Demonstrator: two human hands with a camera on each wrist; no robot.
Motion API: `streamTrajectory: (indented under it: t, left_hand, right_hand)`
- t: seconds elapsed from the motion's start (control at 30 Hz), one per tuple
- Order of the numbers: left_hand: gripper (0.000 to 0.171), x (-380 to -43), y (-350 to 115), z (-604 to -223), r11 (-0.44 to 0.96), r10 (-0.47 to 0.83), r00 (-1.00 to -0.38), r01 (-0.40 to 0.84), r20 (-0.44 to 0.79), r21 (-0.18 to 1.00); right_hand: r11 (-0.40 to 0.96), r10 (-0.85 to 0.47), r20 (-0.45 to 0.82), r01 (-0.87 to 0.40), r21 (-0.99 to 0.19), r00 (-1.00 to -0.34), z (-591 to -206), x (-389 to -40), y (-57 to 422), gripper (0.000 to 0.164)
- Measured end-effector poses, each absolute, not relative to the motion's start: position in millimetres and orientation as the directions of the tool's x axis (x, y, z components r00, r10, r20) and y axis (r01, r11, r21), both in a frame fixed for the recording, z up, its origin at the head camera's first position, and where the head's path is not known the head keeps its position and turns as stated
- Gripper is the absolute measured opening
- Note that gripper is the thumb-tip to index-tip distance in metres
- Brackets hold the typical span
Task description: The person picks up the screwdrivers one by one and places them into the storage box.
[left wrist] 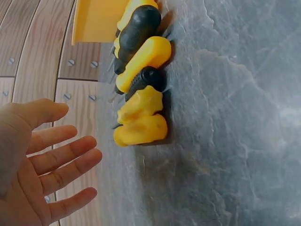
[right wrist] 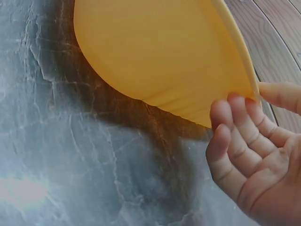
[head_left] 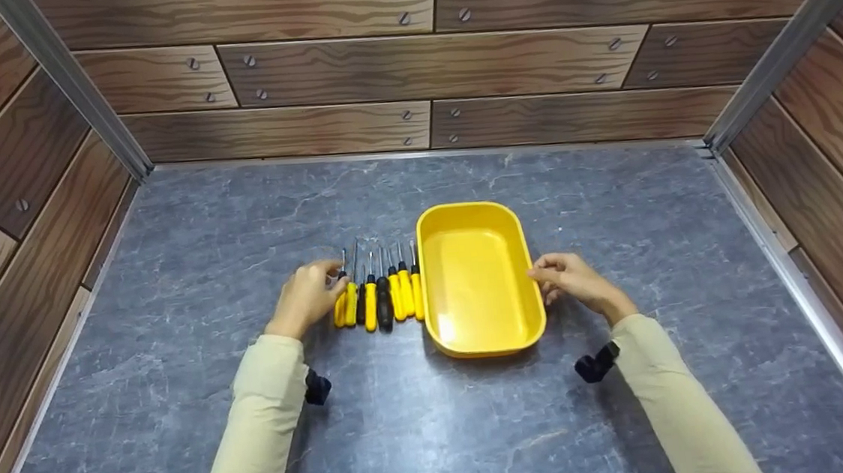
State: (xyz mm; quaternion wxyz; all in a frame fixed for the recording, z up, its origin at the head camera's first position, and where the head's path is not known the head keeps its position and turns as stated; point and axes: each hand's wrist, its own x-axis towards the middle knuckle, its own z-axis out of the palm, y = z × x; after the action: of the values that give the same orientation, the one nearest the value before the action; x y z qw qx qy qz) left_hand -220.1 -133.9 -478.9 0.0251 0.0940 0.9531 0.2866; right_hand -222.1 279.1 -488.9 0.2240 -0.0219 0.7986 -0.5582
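1. While a row of screwdrivers (head_left: 379, 296) lies side by side on the grey stone-look tabletop (head_left: 240, 228), touching the left wall of a yellow tray (head_left: 518, 319), a person in pale sleeves sets a hand at either end of the group.
2. The left hand (head_left: 307, 296) sits at the outermost screwdriver (left wrist: 140, 130); the wrist view shows its fingers straight and spread, just short of the yellow handle, holding nothing.
3. The right hand (head_left: 571, 279) is at the tray's right rim; its fingertips (right wrist: 235, 113) curl loosely against the outer wall and the thumb reaches to the rim, steadying rather than gripping, it seems.
4. The tray stands empty.
5. By appearances the work is at its start: the tray is braced and no tool lifted. The next move likely calls for the left fingers to close round the nearest handle without rolling its neighbours out of line.
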Motion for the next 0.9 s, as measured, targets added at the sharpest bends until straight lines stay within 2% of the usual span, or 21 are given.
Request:
streamTrajectory:
  t: [0.37, 0.53, 0.9]
  left_hand:
    - [0.025, -217.9, -138.9, -491.2, 0.760, 0.143, -0.987, 0.153, 0.066, 0.632]
    - [0.023, -216.4, -142.1, -496.0, 0.757, 0.134, -0.987, 0.161, 0.090, 0.633]
    - [0.026, -213.9, -149.8, -503.6, 0.754, 0.121, -0.991, 0.125, 0.051, 0.645]
  right_hand:
    - [0.073, -0.394, -0.298, 0.293, -0.953, -0.870, -506.8, -220.6, 284.7, 0.010]
    - [-0.062, -0.460, -0.244, 0.305, -0.950, -0.854, -514.6, -217.5, 286.9, 0.014]
    - [-0.218, -0.527, -0.138, 0.290, -0.932, -0.839, -525.3, -210.9, 288.8, 0.020]
